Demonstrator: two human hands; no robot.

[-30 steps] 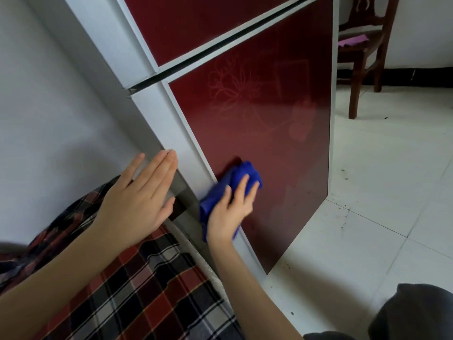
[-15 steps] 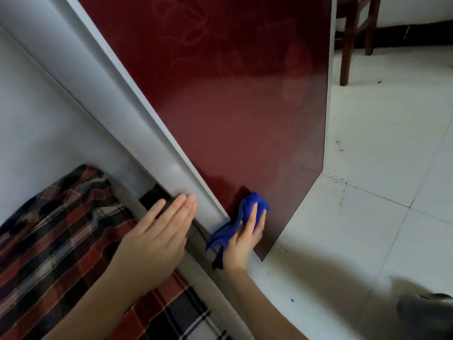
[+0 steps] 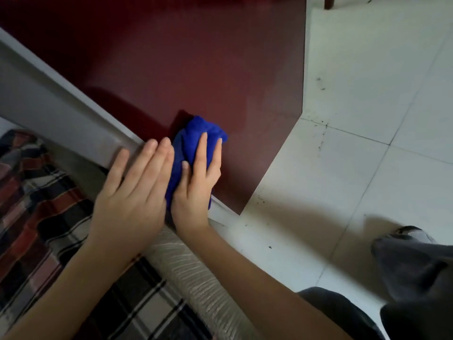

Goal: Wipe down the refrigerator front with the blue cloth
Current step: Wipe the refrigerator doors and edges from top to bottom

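Note:
The refrigerator front [image 3: 196, 69] is a glossy dark red door panel with a white frame [image 3: 56, 104] along its left edge. My right hand [image 3: 198, 182] holds the bunched blue cloth [image 3: 193, 136] and presses it against the door near its lower corner; its fingers lie over the cloth, and a fold covers part of one finger. My left hand [image 3: 132, 190] lies flat, fingers straight, against the white frame right beside my right hand.
A red, black and white plaid fabric [image 3: 36, 204] lies at the left, with a ribbed pale strip [image 3: 193, 280] beside it. White floor tiles [image 3: 367, 119] with dark specks spread to the right. A wooden chair leg [image 3: 329, 2] stands at the top. My dark trouser leg [image 3: 416, 278] fills the lower right.
My right hand has slid the blue cloth down the door towards its bottom corner. My left hand has moved down the frame and now lies close beside my right hand.

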